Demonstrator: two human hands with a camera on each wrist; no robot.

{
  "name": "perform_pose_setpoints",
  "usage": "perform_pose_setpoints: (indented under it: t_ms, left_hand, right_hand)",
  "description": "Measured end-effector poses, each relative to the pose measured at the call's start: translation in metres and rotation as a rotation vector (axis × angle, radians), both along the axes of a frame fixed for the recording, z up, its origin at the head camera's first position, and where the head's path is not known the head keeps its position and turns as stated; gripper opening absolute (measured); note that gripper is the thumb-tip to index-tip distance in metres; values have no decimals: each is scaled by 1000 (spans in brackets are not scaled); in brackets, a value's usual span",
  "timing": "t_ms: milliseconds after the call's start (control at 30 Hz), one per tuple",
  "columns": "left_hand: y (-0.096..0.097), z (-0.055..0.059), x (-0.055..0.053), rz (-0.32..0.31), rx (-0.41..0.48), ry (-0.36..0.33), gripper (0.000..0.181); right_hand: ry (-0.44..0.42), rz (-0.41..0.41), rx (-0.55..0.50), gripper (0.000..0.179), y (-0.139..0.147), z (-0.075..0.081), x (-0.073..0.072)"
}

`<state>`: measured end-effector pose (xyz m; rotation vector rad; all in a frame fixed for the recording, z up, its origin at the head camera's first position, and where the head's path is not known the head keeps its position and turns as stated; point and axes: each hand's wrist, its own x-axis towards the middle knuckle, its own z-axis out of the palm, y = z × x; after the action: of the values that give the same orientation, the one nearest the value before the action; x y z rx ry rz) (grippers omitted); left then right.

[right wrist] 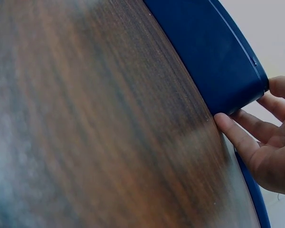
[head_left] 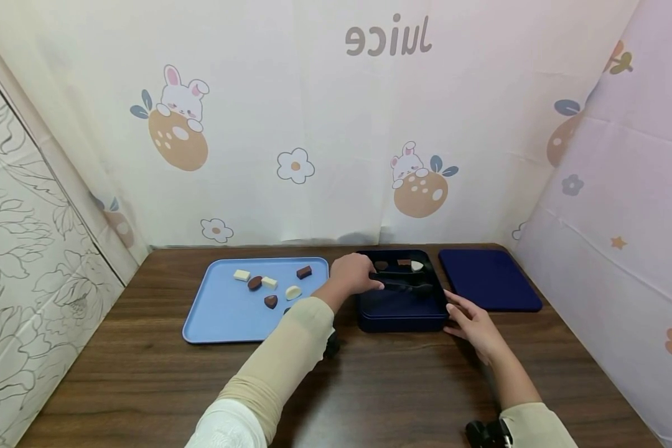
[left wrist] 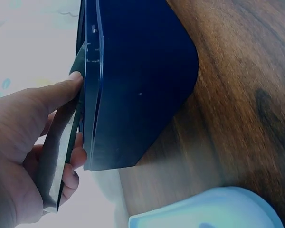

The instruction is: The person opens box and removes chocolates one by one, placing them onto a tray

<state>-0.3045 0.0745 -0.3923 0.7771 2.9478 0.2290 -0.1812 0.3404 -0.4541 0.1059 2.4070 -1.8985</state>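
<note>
My left hand holds a pair of black tongs, their ends spread apart over the inside of a dark blue box. In the left wrist view the thumb and fingers grip the handle of the tongs beside the box rim. At the far end of the box lie a white chocolate, a brown chocolate and a dark piece. My right hand touches the box's right side near its front corner, fingers extended and thumb low at the corner.
Left of the box, a light blue tray carries several brown and cream chocolates; my left forearm crosses its right edge. A flat dark blue lid lies to the right of the box. A patterned cloth hangs behind the wooden table.
</note>
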Motion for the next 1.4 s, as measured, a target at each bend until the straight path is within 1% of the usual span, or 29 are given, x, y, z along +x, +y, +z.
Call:
perform_pose_setpoints:
  t_ms: [100, 433, 633, 900, 1167, 1400]
  left_hand:
    - [3, -1, -1, 6, -3, -15, 44]
    - [8, -1, -1, 4, -32, -19, 40]
    - [8, -2, -1, -23, -19, -19, 34]
    - [3, -5, -2, -57, -3, -9, 30]
    - [-6, -2, -2, -54, 28, -6, 32]
    - [-14, -3, -1, -57, 52, 6, 34]
  right_hand:
    - [-1, -1, -1, 61, 0, 0, 0]
    - [0, -2, 9, 61, 2, -2, -1]
    - [4, 11, 11, 62, 2, -2, 0]
    - [3, 22, 7, 63, 1, -2, 0]
    - [-3, 20, 1, 63, 1, -2, -1]
    - [-8, 16, 2, 62, 1, -2, -1]
